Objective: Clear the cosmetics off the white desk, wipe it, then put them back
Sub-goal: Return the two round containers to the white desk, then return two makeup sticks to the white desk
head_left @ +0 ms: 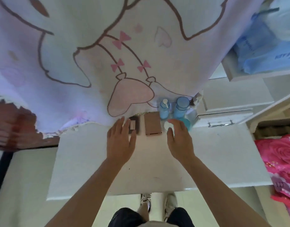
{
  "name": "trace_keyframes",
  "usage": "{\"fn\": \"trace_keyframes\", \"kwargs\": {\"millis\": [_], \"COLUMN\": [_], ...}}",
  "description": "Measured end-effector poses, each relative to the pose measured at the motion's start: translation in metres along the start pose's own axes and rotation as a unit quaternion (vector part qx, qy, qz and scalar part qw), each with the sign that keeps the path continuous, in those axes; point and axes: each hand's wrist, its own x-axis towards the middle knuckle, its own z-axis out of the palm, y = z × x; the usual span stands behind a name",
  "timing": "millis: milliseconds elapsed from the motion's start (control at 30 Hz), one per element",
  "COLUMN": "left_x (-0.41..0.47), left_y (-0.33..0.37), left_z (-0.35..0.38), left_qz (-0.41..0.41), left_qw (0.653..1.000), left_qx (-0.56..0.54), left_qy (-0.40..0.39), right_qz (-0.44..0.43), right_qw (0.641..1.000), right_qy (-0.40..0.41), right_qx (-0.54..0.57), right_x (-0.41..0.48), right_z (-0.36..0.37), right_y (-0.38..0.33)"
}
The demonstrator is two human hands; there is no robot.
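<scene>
Smooth, glossy white desk [85, 161], seen from above. Along its 12 o'clock edge stands the cosmetics row: dark rectangular palette [135, 124], matte pink-brown cardboard box [153, 123], translucent blue pump bottle [164, 110], and taller blue plastic bottle [181, 107]. The left hand [121, 141], fingers straight and spread, reaches the palette at 11 o'clock. The right hand [181, 141], likewise flat and wide, lies over a small white round pad [168, 125] at 1 o'clock; contact cannot be told. A soft cartoon-printed fleece blanket [75, 63] hangs behind.
</scene>
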Motion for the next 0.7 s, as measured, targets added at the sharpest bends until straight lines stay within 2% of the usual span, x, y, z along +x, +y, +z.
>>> {"fn": "trace_keyframes", "kwargs": {"millis": [133,233,433,700], "left_x": [-0.064,-0.126,-0.267,-0.481], "left_y": [-0.047,-0.086,-0.157,-0.259], "left_z": [-0.077,-0.137,-0.243,-0.321], "left_qz": [-0.098,-0.176,-0.384,-0.517], "left_qw": [0.987,0.967,0.889,0.804], "left_qx": [0.068,0.131,0.18,0.185], "left_qy": [0.108,0.13,0.171,0.23], "right_qz": [-0.145,-0.231,-0.36,-0.494], "right_qw": [0.986,0.963,0.907,0.818], "right_qy": [-0.084,-0.136,-0.217,-0.292], "right_qx": [0.0,-0.021,0.021,0.038], "right_x": [-0.008,-0.034,-0.119,-0.292], "right_z": [0.048,0.086,0.148,0.246], "right_y": [-0.072,-0.143,-0.281,-0.442]}}
